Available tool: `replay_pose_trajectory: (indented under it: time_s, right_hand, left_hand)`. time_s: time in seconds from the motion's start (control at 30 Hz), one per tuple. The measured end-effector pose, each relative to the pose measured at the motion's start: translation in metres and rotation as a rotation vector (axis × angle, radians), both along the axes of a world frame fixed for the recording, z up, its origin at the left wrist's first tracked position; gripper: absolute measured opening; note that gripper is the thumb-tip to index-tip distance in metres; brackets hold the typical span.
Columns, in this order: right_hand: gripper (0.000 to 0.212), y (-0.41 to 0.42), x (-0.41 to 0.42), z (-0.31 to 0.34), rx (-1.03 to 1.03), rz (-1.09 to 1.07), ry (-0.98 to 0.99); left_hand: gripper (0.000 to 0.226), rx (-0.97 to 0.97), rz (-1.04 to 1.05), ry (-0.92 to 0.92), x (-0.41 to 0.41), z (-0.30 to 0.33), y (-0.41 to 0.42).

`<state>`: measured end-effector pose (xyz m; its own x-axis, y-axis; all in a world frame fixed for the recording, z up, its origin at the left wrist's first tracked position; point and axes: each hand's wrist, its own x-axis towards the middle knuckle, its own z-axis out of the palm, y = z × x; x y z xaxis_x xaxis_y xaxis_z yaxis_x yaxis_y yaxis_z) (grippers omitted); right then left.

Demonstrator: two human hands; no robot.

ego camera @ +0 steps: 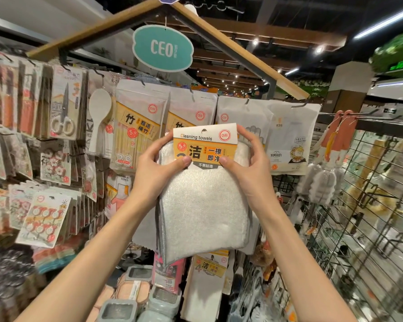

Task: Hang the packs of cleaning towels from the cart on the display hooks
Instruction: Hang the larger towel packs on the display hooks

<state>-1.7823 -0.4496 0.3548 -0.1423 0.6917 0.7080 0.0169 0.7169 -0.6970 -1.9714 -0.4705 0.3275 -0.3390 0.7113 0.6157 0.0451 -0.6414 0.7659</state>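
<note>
Towel pack (pixel 204 196) was held up below CEO sign (pixel 163 48), in front of hanging bamboo packs (pixel 137 126). Left hand (pixel 153 175) and right hand (pixel 249 168) both pinched its header card (pixel 205 145), thumbs on front.

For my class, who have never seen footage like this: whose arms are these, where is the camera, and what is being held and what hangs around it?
The single picture comes from a camera worn on a person's head, looking at their own arms. The left hand and right hand both grip a pack of cleaning towels by its card label, held up in front of a shop display. Behind hang a pack of scissors, a white rice spoon and packs of bamboo chopsticks on hooks. A teal sign hangs above.
</note>
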Motion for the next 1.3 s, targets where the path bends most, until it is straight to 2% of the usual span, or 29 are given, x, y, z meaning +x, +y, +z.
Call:
replay_pose_trajectory:
  time_s: [0.13, 0.23, 0.4, 0.53, 0.73, 0.83, 1.0, 1.13, 1.3]
  right_hand:
    - [0.064, 0.004, 0.001, -0.002, -0.016, -0.014, 0.033]
    - [0.062, 0.006, 0.003, -0.003, -0.033, -0.025, 0.032]
    - [0.051, 0.014, 0.005, -0.008, -0.111, -0.106, -0.017]
    - [0.047, 0.02, 0.006, -0.013, -0.087, -0.175, -0.017]
    - [0.044, 0.034, 0.023, -0.018, -0.099, -0.206, 0.111]
    - [0.044, 0.045, 0.038, -0.023, -0.121, -0.22, 0.158]
    - [0.046, 0.063, 0.06, -0.045, -0.235, -0.19, 0.223]
    - [0.046, 0.076, 0.07, -0.068, -0.295, -0.238, 0.193]
    - [0.043, 0.088, 0.075, -0.109, -0.385, -0.317, 0.126]
  left_hand:
    - [0.036, -0.042, -0.154, 0.032, 0.002, 0.0, -0.003]
    - [0.029, -0.075, -0.23, 0.085, 0.001, 0.001, -0.006]
    - [0.024, -0.094, -0.199, 0.098, 0.0, 0.001, -0.004]
    - [0.028, -0.095, -0.169, 0.073, 0.004, -0.004, -0.002]
    - [0.014, -0.078, -0.039, -0.017, -0.005, -0.008, 0.001]
    - [0.019, -0.075, -0.073, -0.056, -0.011, -0.009, 0.003]
    - [0.028, -0.055, -0.027, -0.001, -0.016, -0.013, 0.009]
    - [0.031, 0.021, 0.039, 0.053, -0.019, -0.012, 0.012]
    - [0.033, 0.052, 0.095, 0.03, -0.021, -0.009, 0.018]
